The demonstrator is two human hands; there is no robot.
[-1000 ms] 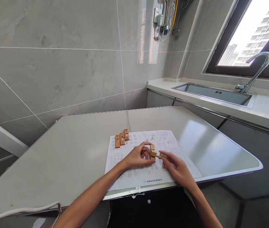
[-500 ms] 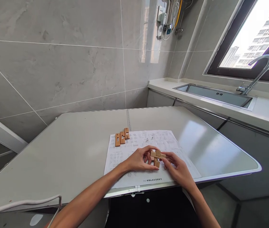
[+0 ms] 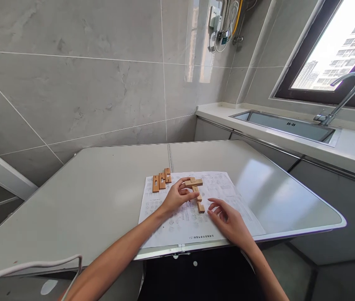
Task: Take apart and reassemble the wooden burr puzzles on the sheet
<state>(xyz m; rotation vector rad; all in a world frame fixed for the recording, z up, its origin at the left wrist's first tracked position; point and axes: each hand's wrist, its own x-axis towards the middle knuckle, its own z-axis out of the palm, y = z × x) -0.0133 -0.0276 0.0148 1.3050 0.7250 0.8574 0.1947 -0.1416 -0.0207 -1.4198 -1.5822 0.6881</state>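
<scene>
My left hand (image 3: 177,195) grips a partly joined set of notched wooden puzzle bars (image 3: 196,191), crossed in a T shape, just above a printed instruction sheet (image 3: 193,228). Fingers of my right hand (image 3: 227,219) are loosely spread and hold nothing; the hand hovers over the sheet just right of the bars' lower end. Three more loose wooden bars (image 3: 161,180) lie side by side at the sheet's top left corner.
The sheet lies on a grey folding table (image 3: 86,200) against a tiled wall. A counter with a steel sink (image 3: 286,124) and a tap (image 3: 343,96) runs along the right, under a window. A white cord (image 3: 29,267) loops at the lower left.
My right hand has let go of the wooden bars and drawn back. My left hand has carried them away from me, toward the top of the sheet.
</scene>
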